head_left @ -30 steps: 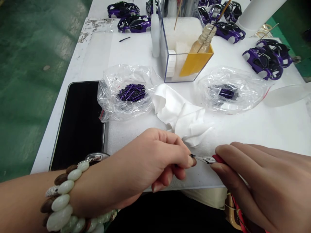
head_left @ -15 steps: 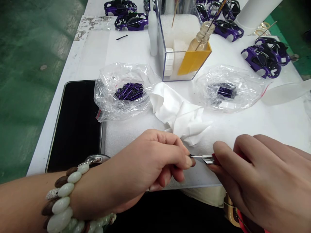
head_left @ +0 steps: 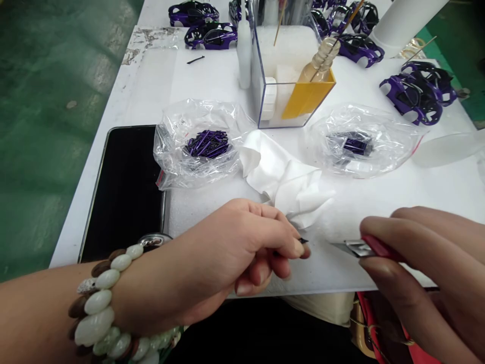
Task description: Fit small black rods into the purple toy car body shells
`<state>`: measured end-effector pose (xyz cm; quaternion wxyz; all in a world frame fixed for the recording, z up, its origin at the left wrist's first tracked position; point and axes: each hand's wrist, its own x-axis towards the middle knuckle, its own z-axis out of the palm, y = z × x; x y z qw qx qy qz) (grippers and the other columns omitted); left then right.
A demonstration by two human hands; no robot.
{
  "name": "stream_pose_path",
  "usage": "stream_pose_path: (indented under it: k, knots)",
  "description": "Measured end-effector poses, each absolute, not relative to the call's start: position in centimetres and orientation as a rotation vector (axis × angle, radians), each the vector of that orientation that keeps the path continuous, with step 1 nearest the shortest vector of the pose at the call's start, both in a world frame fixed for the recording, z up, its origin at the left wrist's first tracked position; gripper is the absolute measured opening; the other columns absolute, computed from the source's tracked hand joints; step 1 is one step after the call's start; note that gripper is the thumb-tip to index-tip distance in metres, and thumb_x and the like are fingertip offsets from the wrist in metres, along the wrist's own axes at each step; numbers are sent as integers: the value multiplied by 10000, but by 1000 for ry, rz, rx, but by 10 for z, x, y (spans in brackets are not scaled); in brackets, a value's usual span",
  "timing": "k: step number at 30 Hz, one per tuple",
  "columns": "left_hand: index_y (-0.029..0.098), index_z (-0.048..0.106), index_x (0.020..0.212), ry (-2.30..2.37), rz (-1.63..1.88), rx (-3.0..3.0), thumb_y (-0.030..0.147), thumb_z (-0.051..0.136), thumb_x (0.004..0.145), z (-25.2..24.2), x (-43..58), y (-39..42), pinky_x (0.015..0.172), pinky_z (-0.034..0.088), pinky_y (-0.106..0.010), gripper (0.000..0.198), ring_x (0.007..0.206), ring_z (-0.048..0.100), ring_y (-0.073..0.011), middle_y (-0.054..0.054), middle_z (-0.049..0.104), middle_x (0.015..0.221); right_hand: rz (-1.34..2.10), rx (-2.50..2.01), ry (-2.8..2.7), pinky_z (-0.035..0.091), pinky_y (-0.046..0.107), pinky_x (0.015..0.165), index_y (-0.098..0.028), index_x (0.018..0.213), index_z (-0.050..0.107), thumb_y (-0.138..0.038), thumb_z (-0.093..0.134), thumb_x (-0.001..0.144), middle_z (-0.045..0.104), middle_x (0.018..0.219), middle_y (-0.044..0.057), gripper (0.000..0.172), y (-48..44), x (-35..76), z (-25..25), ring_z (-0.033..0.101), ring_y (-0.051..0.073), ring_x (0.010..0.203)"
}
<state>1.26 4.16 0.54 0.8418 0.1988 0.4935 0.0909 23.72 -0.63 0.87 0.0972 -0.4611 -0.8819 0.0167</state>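
Pinched between the thumb and forefinger of my left hand [head_left: 250,242] is a small dark plastic part [head_left: 303,241]; only its pointed tip shows, and the rest is hidden by the fingers. My right hand [head_left: 428,273] grips a utility knife [head_left: 381,247] with a red body and a metal tip. Its thin blade points left towards the part, with a small gap between them. A crumpled white tissue [head_left: 290,184] lies just beyond my left hand. Thin purple-black strips [head_left: 207,144] fill an open clear bag beyond it.
A black phone [head_left: 125,187] lies at the left. Another clear bag [head_left: 386,149] holds dark purple pieces. Behind stand a clear box [head_left: 261,114] with an amber bottle [head_left: 312,76] and a white squeeze bottle [head_left: 244,55]. Purple toy car bodies [head_left: 413,96] sit around the far table.
My right hand has drawn the knife away to the right, so its blade no longer touches the part. My left hand keeps its pinch. The whole view has shifted slightly.
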Motion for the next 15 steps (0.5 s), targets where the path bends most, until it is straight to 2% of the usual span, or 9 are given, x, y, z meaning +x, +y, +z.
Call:
stream_pose_path:
  k: [3,6,10,15]
  knots:
    - [154,624,613,1042,180,495,171,660,698,6,11,41,351,178,-154,93,381,313,-32,39,505,484,245,-1237,-2676,307,270,481,-200,954,517,-330,355,1045,497,670,-21,227,5,239,7,444,110,514]
    - [162,672,687,1038,156,643,249,709,717,6,10,40,404,240,-148,99,463,384,-42,19,589,592,359,-1099,-2694,316,266,493,-199,956,505,-325,312,1058,500,659,-31,252,20,244,1,464,112,530]
    - [183,701,745,1010,102,761,304,691,786,7,8,39,529,337,-147,129,568,443,-46,8,704,772,379,-956,-2741,279,297,518,-191,967,522,-346,313,1052,481,655,-31,273,32,249,-3,436,134,544]
    - [204,724,770,1003,62,839,329,663,802,6,8,40,658,396,-202,143,744,562,-113,17,703,781,303,-891,-2782,248,319,535,-190,938,533,-378,271,1062,455,659,-30,345,32,250,0,398,150,563]
